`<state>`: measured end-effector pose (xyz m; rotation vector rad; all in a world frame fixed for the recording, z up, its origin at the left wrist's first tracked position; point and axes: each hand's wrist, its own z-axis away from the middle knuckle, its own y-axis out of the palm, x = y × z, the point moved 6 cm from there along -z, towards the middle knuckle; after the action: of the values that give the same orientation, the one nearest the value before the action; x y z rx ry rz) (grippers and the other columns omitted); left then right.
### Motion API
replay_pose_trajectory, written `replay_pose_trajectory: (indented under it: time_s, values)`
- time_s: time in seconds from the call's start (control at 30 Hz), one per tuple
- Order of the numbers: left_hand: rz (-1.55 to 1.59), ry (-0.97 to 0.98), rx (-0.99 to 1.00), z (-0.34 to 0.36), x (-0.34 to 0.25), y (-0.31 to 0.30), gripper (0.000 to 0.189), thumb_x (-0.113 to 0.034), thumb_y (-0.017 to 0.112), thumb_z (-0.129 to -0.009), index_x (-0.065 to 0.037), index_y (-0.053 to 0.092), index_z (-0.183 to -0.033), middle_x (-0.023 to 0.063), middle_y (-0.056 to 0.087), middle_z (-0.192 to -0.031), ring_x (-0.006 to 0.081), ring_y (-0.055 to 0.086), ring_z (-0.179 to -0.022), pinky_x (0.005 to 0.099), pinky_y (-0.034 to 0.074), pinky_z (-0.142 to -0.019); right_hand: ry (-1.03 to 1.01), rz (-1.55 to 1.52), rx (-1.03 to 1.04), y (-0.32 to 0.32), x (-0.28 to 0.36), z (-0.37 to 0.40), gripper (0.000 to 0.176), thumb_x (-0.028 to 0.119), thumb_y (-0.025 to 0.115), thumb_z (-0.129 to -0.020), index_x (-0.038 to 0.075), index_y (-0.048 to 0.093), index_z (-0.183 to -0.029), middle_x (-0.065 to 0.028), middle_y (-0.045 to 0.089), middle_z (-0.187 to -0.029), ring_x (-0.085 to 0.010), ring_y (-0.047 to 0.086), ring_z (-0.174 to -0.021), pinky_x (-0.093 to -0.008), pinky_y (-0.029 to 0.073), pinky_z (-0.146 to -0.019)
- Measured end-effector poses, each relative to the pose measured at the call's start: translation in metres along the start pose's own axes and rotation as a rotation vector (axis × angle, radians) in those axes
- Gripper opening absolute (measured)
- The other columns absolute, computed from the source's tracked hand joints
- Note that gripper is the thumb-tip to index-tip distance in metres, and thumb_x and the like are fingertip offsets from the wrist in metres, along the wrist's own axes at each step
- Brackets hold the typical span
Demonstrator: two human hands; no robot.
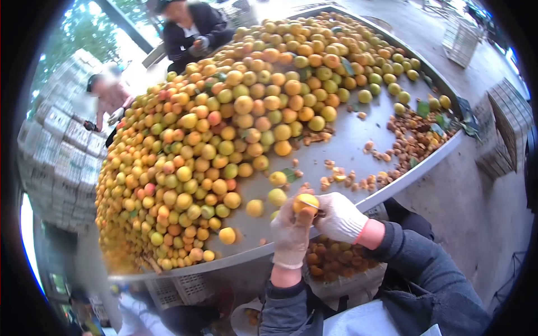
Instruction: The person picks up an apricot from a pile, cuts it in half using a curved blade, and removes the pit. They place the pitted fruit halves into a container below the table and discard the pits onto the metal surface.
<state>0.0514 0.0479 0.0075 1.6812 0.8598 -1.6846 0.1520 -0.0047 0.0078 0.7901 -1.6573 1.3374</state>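
**Round metal table [358, 134] outdoors, one apricot [305, 201] between two gloves**

Fills most of the view, heaped on the far and left side with a mound of yellow and orange fruit [224, 123], bare on the near right. Flanked at left by stacked white crates [61, 151], with two other people [190, 31] at the far rim. Strewn along the right edge with a drift of brown stones and scraps [412, 140]. Below the near rim, a bin [336, 260] of possibly halved fruit, too shaded to tell.

At the near rim: left hand [291, 232] and right hand [339, 218], both in white gloves, closed tight on the apricot from either side, fingertips meeting over it. Held just above the table edge, apart from the loose fruit just beside.

Judged as mid-split, at the parting of the flesh. Calls next for an even pull from both thumbs, kept over the rim and clear of the mound.
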Motion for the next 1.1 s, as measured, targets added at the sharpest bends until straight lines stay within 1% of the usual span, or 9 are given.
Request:
replay_pose_trajectory:
  time_s: [0.1, 0.33, 0.5, 0.6, 0.73, 0.83, 0.97, 1.03, 1.1]
  values:
    - [-0.272, 0.255, -0.145, 0.005, -0.015, -0.005, 0.058, -0.049, 0.071, -0.08, 0.001, 0.062, -0.109, 0.0161, 0.067, -0.103, 0.0272, 0.066, -0.09, 0.0353, 0.051, -0.081, 0.119, -0.023, 0.064, -0.007, 0.006, 0.0, 0.022, 0.008, 0.063, -0.081, 0.003, 0.065, -0.102, -0.0172, 0.067, -0.08, -0.028, 0.068, -0.075, -0.0347, 0.051, -0.07]
    - [-0.518, 0.313, -0.117, 0.006, -0.022, -0.001, 0.058, -0.046, 0.074, -0.079, 0.001, 0.061, -0.11, 0.0141, 0.066, -0.1, 0.0245, 0.065, -0.091, 0.033, 0.052, -0.081, 0.165, -0.065, 0.247, -0.005, -0.005, -0.002, 0.018, 0.014, 0.061, -0.081, 0.004, 0.067, -0.095, -0.0197, 0.066, -0.077, -0.0359, 0.065, -0.071, -0.0385, 0.05, -0.064]
    - [0.222, 0.149, -0.11, 0.004, -0.001, 0.002, 0.055, -0.028, 0.069, -0.089, 0.003, 0.049, -0.13, 0.0113, 0.063, -0.109, 0.0164, 0.061, -0.099, 0.0288, 0.049, -0.089, -0.023, 0.053, 0.035, -0.006, 0.005, -0.004, 0.017, 0.013, 0.061, -0.079, 0.004, 0.066, -0.092, -0.0204, 0.065, -0.076, -0.0377, 0.064, -0.07, -0.0409, 0.05, -0.063]
    - [0.289, 0.148, -0.156, 0.002, -0.005, 0.004, 0.054, -0.02, 0.062, -0.094, 0.002, 0.04, -0.138, 0.0121, 0.061, -0.114, 0.0175, 0.059, -0.104, 0.0281, 0.047, -0.092, 0.021, 0.125, 0.012, 0.005, -0.004, -0.001, 0.023, 0.011, 0.064, -0.08, 0.006, 0.063, -0.103, -0.0182, 0.067, -0.081, -0.0362, 0.066, -0.077, -0.0384, 0.052, -0.068]
    - [0.207, 0.179, -0.195, 0.007, -0.009, 0.007, 0.045, -0.02, 0.056, -0.097, 0.002, 0.043, -0.135, 0.013, 0.062, -0.114, 0.0167, 0.059, -0.106, 0.0284, 0.048, -0.091, 0.047, -0.006, 0.029, 0.003, -0.005, 0.0, 0.023, 0.013, 0.066, -0.08, 0.006, 0.064, -0.102, -0.0151, 0.068, -0.081, -0.0313, 0.068, -0.076, -0.0369, 0.052, -0.068]
    - [-0.406, 0.225, -0.172, 0.006, -0.019, 0.012, 0.049, -0.021, 0.072, -0.085, -0.002, 0.053, -0.126, 0.0129, 0.062, -0.109, 0.0235, 0.061, -0.101, 0.0309, 0.049, -0.088, 0.017, 0.024, 0.064, -0.006, -0.005, 0.0, 0.022, 0.013, 0.067, -0.08, 0.005, 0.063, -0.101, -0.0143, 0.068, -0.083, -0.029, 0.068, -0.077, -0.0355, 0.052, -0.068]
    - [-0.251, 0.299, -0.127, 0.003, -0.011, 0.002, 0.055, -0.024, 0.078, -0.077, -0.003, 0.056, -0.123, 0.0128, 0.062, -0.102, 0.0289, 0.061, -0.094, 0.0344, 0.05, -0.083, 0.005, -0.023, 0.071, -0.009, 0.001, 0.005, 0.02, 0.006, 0.065, -0.079, 0.004, 0.064, -0.099, -0.0125, 0.067, -0.083, -0.0241, 0.065, -0.074, -0.0335, 0.051, -0.068]
    - [-0.559, 0.505, -0.177, 0.007, -0.034, -0.001, 0.052, -0.028, 0.078, -0.078, -0.003, 0.058, -0.12, 0.0121, 0.062, -0.096, 0.0292, 0.06, -0.088, 0.0366, 0.05, -0.08, 0.015, -0.059, 0.061, -0.005, 0.001, 0.005, 0.02, 0.005, 0.065, -0.08, 0.003, 0.064, -0.1, -0.0126, 0.067, -0.083, -0.0223, 0.065, -0.073, -0.0331, 0.051, -0.068]
    - [-0.522, 0.458, -0.21, 0.009, -0.036, -0.003, 0.052, -0.031, 0.077, -0.079, -0.003, 0.058, -0.12, 0.0119, 0.061, -0.095, 0.0296, 0.06, -0.087, 0.0375, 0.049, -0.079, 0.045, -0.263, 0.038, 0.002, -0.001, 0.004, 0.019, 0.004, 0.064, -0.08, 0.002, 0.064, -0.099, -0.0133, 0.067, -0.083, -0.0185, 0.063, -0.072, -0.0327, 0.051, -0.068]
